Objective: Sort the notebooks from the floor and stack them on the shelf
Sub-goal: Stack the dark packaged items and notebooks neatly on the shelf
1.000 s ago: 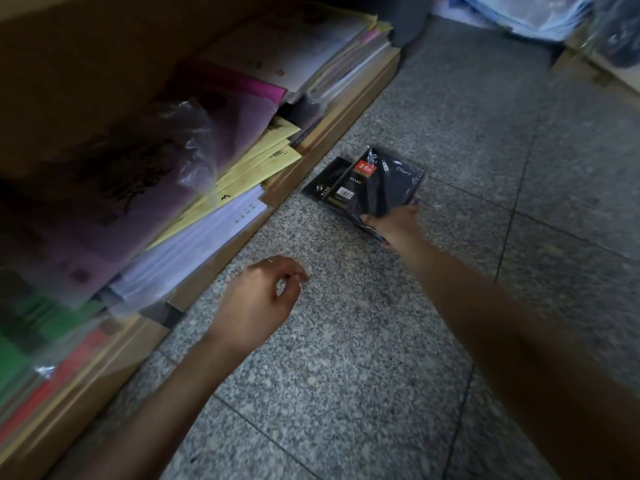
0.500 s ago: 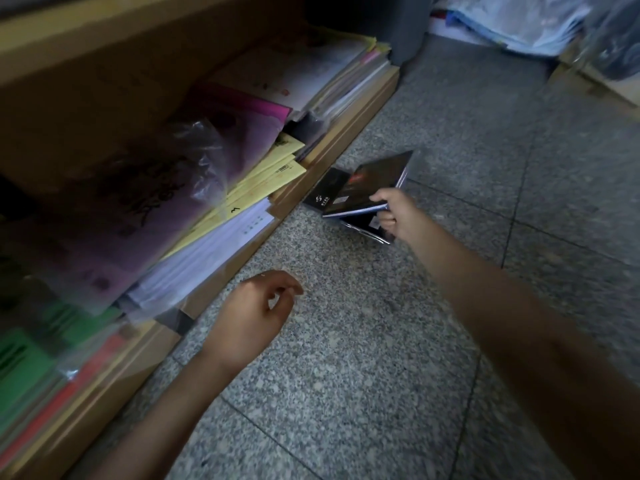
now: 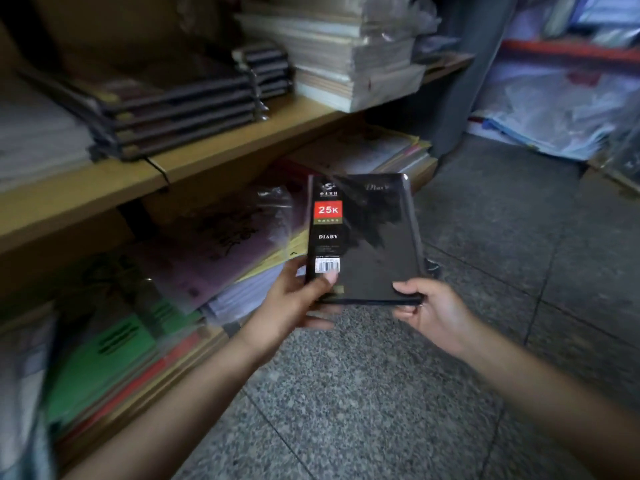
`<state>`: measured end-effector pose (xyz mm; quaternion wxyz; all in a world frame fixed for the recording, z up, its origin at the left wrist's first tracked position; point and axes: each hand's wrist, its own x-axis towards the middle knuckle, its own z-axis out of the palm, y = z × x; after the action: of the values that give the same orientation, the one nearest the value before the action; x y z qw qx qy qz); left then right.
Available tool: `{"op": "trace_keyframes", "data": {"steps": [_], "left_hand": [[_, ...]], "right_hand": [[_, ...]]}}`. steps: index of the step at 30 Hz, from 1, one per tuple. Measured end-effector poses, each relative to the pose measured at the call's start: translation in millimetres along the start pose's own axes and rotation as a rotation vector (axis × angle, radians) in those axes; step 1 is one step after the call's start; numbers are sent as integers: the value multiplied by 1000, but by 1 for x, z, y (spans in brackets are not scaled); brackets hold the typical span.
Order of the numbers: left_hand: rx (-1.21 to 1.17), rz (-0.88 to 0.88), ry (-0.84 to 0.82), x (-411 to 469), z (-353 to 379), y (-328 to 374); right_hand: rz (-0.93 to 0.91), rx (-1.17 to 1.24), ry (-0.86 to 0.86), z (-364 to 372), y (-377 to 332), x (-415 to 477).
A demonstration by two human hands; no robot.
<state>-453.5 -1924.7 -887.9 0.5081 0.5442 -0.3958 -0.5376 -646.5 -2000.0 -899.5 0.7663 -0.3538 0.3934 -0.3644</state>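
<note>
The black plastic-wrapped diary notebook (image 3: 374, 244) is held in the middle, above the grey speckled stone floor (image 3: 346, 393), with its long sides running near to far. The left hand (image 3: 294, 303) holds its near left corner and the right hand (image 3: 433, 310) grips its near right corner. To the left runs the tan wooden shelf board (image 3: 214, 147). On it a stack of dark flat notebooks (image 3: 180, 102) lies left, with a stack of pale thick paper pads (image 3: 349, 64) to its right and farther back. Below the board, purple plastic-wrapped folders (image 3: 214, 244) lie left of the notebook, and green paper sheets (image 3: 114, 348) lie nearer and farther left. At far right a heap of white plastic-wrapped packets (image 3: 554, 109) rests on the floor.
</note>
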Motion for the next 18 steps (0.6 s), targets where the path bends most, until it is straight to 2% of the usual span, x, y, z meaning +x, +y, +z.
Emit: {"op": "trace_keyframes", "data": {"steps": [3, 7, 12, 18], "left_hand": [[10, 130, -29, -19, -4, 16], [-120, 272, 57, -39, -21, 50], [-274, 474, 209, -48, -45, 92], [-258, 573, 361, -43, -71, 142]], "right_hand": [[-81, -84, -153, 20, -22, -11], [-251, -237, -309, 60, -43, -8], [-626, -408, -216, 118, -58, 6], [-920, -455, -263, 176, -83, 22]]}}
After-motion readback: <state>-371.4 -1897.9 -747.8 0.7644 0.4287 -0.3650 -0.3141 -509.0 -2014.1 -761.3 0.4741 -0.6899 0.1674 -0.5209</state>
